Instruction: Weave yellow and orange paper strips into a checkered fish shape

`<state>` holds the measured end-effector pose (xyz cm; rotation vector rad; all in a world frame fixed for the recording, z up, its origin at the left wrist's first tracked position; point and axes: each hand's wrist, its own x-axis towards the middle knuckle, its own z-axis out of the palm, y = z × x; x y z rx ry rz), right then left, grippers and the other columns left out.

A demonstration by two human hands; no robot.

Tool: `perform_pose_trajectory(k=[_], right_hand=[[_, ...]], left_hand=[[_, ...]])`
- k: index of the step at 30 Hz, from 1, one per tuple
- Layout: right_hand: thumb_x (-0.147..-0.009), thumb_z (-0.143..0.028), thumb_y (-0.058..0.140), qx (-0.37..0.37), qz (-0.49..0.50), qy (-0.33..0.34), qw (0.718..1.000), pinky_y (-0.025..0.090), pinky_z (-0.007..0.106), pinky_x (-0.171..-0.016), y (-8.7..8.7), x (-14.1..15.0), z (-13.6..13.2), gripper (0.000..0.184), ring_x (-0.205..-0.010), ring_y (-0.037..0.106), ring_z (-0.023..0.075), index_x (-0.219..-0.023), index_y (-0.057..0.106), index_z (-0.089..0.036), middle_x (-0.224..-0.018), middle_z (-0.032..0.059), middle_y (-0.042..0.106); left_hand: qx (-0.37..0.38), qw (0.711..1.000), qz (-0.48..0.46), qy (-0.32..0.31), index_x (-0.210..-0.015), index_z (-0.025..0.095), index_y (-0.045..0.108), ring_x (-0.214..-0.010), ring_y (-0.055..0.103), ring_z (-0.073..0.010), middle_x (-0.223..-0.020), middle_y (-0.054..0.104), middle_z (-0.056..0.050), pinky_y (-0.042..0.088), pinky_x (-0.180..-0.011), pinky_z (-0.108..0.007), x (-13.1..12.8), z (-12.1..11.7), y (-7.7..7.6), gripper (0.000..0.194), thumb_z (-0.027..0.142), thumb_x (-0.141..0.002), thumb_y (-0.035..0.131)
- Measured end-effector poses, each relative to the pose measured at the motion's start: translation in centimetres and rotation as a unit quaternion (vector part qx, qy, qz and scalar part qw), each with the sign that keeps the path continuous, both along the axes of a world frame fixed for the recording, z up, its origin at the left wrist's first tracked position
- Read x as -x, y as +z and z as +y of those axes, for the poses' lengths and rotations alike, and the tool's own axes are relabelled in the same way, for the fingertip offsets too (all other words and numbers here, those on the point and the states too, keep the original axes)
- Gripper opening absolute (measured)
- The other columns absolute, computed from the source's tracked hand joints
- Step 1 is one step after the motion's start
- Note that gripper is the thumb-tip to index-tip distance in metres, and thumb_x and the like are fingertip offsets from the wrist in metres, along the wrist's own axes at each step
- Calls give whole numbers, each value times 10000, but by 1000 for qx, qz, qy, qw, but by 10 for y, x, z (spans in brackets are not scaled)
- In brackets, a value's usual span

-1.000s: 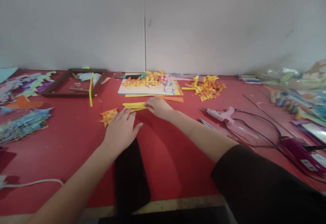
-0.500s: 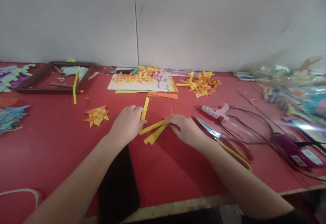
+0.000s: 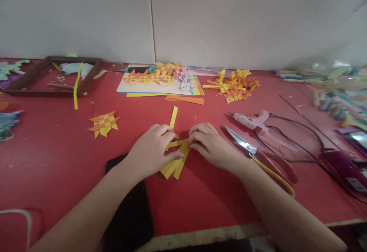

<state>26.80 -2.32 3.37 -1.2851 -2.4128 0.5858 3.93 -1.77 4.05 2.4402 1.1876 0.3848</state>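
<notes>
Several yellow paper strips point(image 3: 179, 164) fan out on the red table between my hands. My right hand point(image 3: 210, 145) pinches their upper end, its fingers curled over the paper. On the near left side, my left hand point(image 3: 155, 151) is closed over the strips with its thumb lying across them; part of the paper is hidden under the fingers. Another yellow strip point(image 3: 173, 117) sticks out beyond my left fingertips. A woven orange and yellow paper piece point(image 3: 104, 124) lies to the left of my left hand. Scissors point(image 3: 242, 141) with red and yellow handles lie beside my right forearm.
A pink glue gun point(image 3: 252, 122) with a black cord lies behind the scissors. A dark phone point(image 3: 130, 214) sits under my left forearm. Farther back are a brown frame point(image 3: 96, 68), woven paper pieces on white sheets point(image 3: 137, 88) and a pile of folded scraps point(image 3: 237, 86).
My left hand has moved right and closer to my right hand, now over the fanned strips. The single strip's free end has moved right with it. The camera view has shifted slightly.
</notes>
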Motion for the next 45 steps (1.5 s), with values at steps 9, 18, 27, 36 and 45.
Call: perform_pose_trajectory(k=[9, 18, 27, 36, 45], right_hand=[[-961, -190, 483, -15, 94, -26, 995, 439, 387, -867, 2, 3, -2, 142, -908, 566, 211, -845, 561, -212, -892, 60, 654], [-854, -369, 684, 79, 321, -199, 923, 536, 291, -700, -2, 3, -1, 186, -776, 646, 152, -936, 633, -210, -900, 34, 671], [-770, -392, 786, 177, 398, -208, 876, 546, 274, -667, -2, 2, 0, 233, -672, 627, 112, -903, 747, -204, -807, 16, 713], [-608, -298, 886, 41, 628, -351, 693, 530, 216, -669, 4, -4, 13, 228, -681, 589, 68, -772, 742, -234, -762, -38, 683], [-624, -369, 861, 40, 617, -353, 702, 504, 266, -649, 1, -3, 12, 269, -663, 553, 96, -810, 731, -226, -745, -20, 661]], left_hand=[[68, 996, -50, 25, -812, 184, 612, -830, 541, -218, -845, 631, -27, 393, -734, -340, -3, 2, 2, 101, 218, -903, 637], [191, 965, -153, 99, -816, 204, 684, -702, 664, -168, -758, 718, 2, 472, -644, -263, -3, -1, 14, 326, 447, -953, 516], [187, 948, -215, 141, -1097, 207, 705, -853, 724, -214, -986, 771, -56, 563, -729, -304, 2, 1, 6, 361, 486, -935, 543], [7, 988, -107, 116, -1254, 127, 609, -1335, 486, -371, -1361, 599, -183, 362, -1122, -571, -25, -9, 0, 409, 348, -909, 600], [-42, 989, 118, -82, -1411, 247, 531, -1459, 378, -246, -1544, 462, -58, 297, -1188, -506, -7, 20, -10, 506, 91, -949, 395]])
